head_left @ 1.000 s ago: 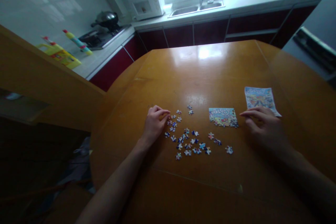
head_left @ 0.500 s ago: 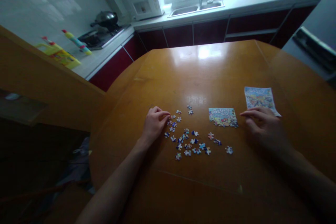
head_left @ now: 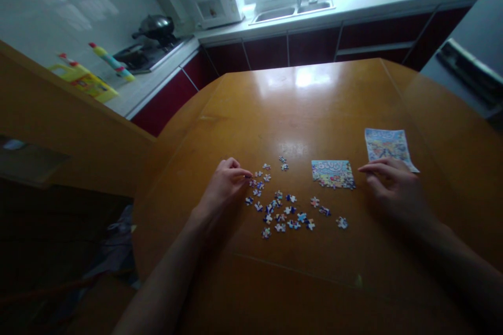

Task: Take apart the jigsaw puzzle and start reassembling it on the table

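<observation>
My left hand (head_left: 226, 183) is at the left edge of a scatter of loose jigsaw pieces (head_left: 288, 210). Its thumb and forefinger pinch a small dark jigsaw piece (head_left: 248, 176), mostly covered by the fingertips. Right of the scatter lies a partly assembled jigsaw puzzle (head_left: 333, 172), straight along its top and ragged at its lower edge. My right hand (head_left: 395, 188) hovers or rests just right of it, fingers stretched toward it and thumb a little apart, with nothing visible in them. Behind that hand is a creased picture sheet (head_left: 387, 144), its lower part covered.
Everything lies on a brown wooden table (head_left: 251, 115). Beyond it are a counter with a sink (head_left: 275, 14), a microwave (head_left: 216, 5) and a stove with a pan (head_left: 157, 26). Yellow bottles (head_left: 88, 81) stand on the left counter.
My left hand has drawn slightly left, and a dark jigsaw piece now shows at its fingertips. My right hand stays beside the assembled puzzle. The view has shifted a little.
</observation>
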`<state>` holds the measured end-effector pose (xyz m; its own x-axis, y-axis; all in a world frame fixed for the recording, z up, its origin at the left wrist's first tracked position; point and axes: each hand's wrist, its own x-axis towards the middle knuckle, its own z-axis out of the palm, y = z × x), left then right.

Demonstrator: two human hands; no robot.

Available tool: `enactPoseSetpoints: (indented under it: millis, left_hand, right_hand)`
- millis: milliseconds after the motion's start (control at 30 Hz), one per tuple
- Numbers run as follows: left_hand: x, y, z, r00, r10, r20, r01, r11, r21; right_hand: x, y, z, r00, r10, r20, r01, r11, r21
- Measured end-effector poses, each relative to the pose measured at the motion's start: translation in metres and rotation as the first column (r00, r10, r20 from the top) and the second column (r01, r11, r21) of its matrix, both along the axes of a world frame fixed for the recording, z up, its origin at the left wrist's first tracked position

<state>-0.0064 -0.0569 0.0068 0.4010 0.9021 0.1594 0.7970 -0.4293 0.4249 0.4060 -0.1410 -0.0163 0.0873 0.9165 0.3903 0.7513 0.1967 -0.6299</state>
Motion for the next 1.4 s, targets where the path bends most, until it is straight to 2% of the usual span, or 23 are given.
enactPoseSetpoints:
  millis: [133, 433, 700, 967, 1100, 1167, 1267, 1333, 1400]
  left_hand:
    - [0.003, -0.002, 0.0, 0.999, -0.047, -0.001, 0.047, 0.998, -0.032]
    - [0.0, -0.003, -0.006, 0.998, -0.059, -0.015, 0.058, 0.997, -0.054]
    - [0.002, -0.007, 0.009, 0.998, -0.051, -0.025, 0.048, 0.993, -0.107]
    - [-0.005, 0.001, 0.001, 0.995, -0.094, 0.029, 0.094, 0.996, -0.006]
    - [0.002, -0.001, 0.0, 0.987, -0.132, 0.087, 0.127, 0.99, 0.055]
    - [0.007, -0.006, 0.002, 0.982, -0.163, 0.094, 0.157, 0.985, 0.066]
    - [0.013, -0.01, 0.005, 0.974, -0.204, 0.095, 0.196, 0.977, 0.081]
    - [0.013, -0.011, 0.006, 0.973, -0.213, 0.09, 0.205, 0.975, 0.085]
    - [0.013, -0.011, 0.006, 0.975, -0.204, 0.085, 0.198, 0.977, 0.08]
  right_hand:
    - [0.001, 0.0, 0.0, 1.0, 0.018, -0.012, -0.018, 1.0, -0.004]
    - [0.001, 0.001, 0.0, 1.0, 0.02, -0.019, -0.02, 1.0, -0.001]
    - [0.002, 0.001, -0.002, 1.0, 0.019, 0.002, -0.019, 1.0, 0.005]
    - [-0.002, 0.001, 0.004, 1.0, 0.007, -0.001, -0.007, 1.0, -0.012]
    - [-0.004, 0.0, 0.008, 1.0, -0.003, -0.026, 0.002, 1.0, -0.009]
    - [-0.005, -0.002, 0.012, 0.999, 0.043, -0.021, -0.044, 0.999, -0.02]
    - [-0.009, -0.006, 0.02, 0.966, 0.259, 0.007, -0.257, 0.964, -0.07]
    - [-0.013, -0.009, 0.025, 0.902, 0.431, 0.014, -0.426, 0.896, -0.127]
    - [-0.016, -0.012, 0.029, 0.832, 0.555, 0.014, -0.543, 0.818, -0.19]
